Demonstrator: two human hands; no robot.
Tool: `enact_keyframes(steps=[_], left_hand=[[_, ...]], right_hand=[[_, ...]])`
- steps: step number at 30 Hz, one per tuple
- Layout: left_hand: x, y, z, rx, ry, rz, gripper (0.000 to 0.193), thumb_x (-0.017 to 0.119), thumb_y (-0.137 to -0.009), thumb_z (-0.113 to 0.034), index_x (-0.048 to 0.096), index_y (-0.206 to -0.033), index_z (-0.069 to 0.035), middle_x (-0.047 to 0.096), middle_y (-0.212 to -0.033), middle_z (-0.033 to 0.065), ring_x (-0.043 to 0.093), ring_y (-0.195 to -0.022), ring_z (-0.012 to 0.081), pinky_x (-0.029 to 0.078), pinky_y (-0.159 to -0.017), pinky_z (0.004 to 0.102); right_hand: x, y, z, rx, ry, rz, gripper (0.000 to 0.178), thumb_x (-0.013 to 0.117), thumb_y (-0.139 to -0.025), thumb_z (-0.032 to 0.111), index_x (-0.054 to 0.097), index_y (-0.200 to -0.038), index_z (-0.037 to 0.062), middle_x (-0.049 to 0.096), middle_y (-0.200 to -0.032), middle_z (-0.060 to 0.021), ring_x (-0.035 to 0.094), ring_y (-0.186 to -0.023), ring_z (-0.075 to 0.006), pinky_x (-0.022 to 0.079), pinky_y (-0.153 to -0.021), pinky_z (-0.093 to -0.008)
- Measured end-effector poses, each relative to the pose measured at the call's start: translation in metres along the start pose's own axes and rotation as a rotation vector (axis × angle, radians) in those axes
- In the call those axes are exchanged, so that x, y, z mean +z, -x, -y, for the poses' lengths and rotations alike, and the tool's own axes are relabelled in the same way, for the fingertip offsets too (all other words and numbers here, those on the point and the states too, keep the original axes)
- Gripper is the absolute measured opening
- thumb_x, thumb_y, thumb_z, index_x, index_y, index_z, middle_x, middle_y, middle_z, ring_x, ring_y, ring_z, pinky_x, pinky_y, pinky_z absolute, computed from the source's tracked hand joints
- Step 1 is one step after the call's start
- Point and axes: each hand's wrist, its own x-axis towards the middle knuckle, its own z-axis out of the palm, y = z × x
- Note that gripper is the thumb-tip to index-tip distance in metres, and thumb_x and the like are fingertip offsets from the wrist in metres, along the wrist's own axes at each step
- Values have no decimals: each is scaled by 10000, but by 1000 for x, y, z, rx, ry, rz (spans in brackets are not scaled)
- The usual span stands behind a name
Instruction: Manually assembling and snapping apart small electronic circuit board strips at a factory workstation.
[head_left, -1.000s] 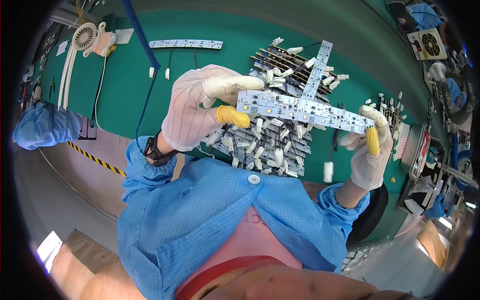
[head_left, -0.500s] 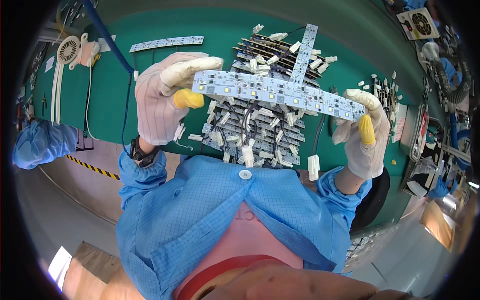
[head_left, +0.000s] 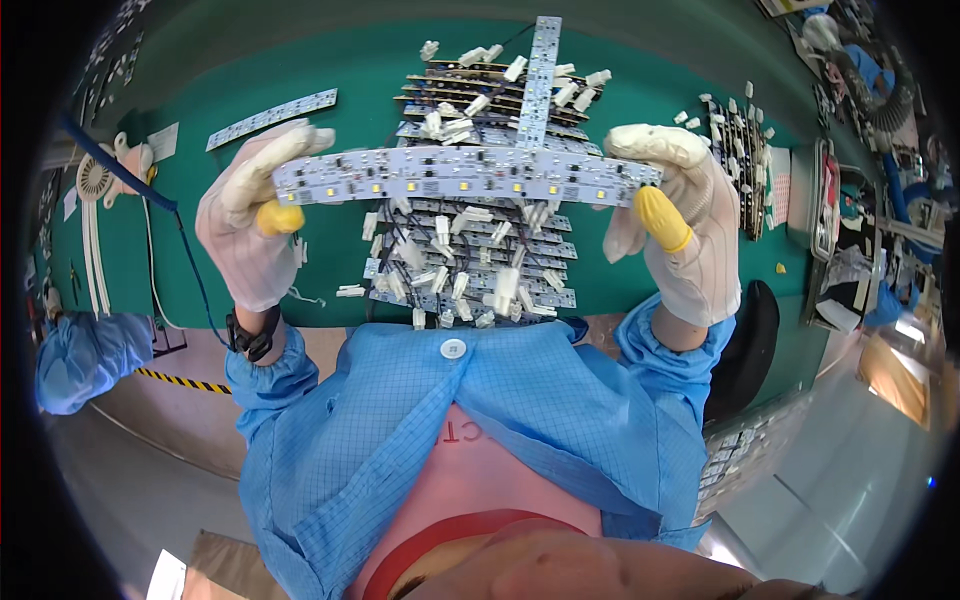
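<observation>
Pinching a white circuit strip by opposite ends above the stack, with left hand and right hand well apart, probably keeping its component face uncovered. Farther off, left of the stack, see a lone strip, laid separately.

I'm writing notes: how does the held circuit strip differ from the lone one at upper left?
The held strip is raised between the left hand and right hand; the lone strip lies on the green table. The held strip runs nearly crosswise; the lone strip slants up rightward. The held strip looks larger than the lone strip. Both are pale and narrow.
</observation>
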Motion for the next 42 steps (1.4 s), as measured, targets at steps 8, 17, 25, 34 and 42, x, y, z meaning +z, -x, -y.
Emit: enact_keyframes(steps=[8, 17, 25, 34, 42], left_hand=[[5, -6, 2, -130, -35, -64, 605, 565, -889, -481, 594, -1173, 53, 663, -1051, 169, 621, -977, 178, 472, -868, 278], [2, -11, -8, -128, -235, 43, 650, 442, -922, -560, 617, -1149, 23, 664, -1063, 146, 641, -948, 196, 510, -800, 292], [5, -5, 2, -124, -84, -98, 592, 563, -891, -478, 593, -1183, 36, 660, -1081, 173, 630, -965, 185, 484, -852, 285], [2, -2, 2, 3, 53, -152, 581, 639, -859, -393, 566, -1201, 72, 647, -1078, 189, 631, -975, 212, 496, -840, 288], [11, -8, -21, -2, 96, -103, 556, 666, -784, -424, 646, -1109, 26, 663, -1031, 126, 642, -906, 199, 509, -771, 280]], right_hand=[[-8, -1, 9, -24, -16, 241, 378, 602, -871, 106, 499, -1211, -22, 635, -973, -132, 608, -656, -109, 514, -569, -226], [-6, 1, 11, 44, -228, 302, 372, 605, -893, 122, 493, -1218, -22, 642, -963, -145, 620, -690, -113, 518, -584, -223], [-1, -2, 2, -96, -49, 150, 593, 662, -858, 381, 498, -1212, -65, 650, -847, -115, 613, -564, -107, 453, -476, -185], [0, -9, -6, -84, -6, 120, 787, 678, -786, 549, 482, -1208, -86, 614, -808, -95, 570, -545, -109, 429, -487, -188], [-8, -20, -14, -76, 304, 21, 894, 509, -773, 750, 514, -1183, -45, 581, -755, -50, 505, -515, -66, 359, -495, -174]])
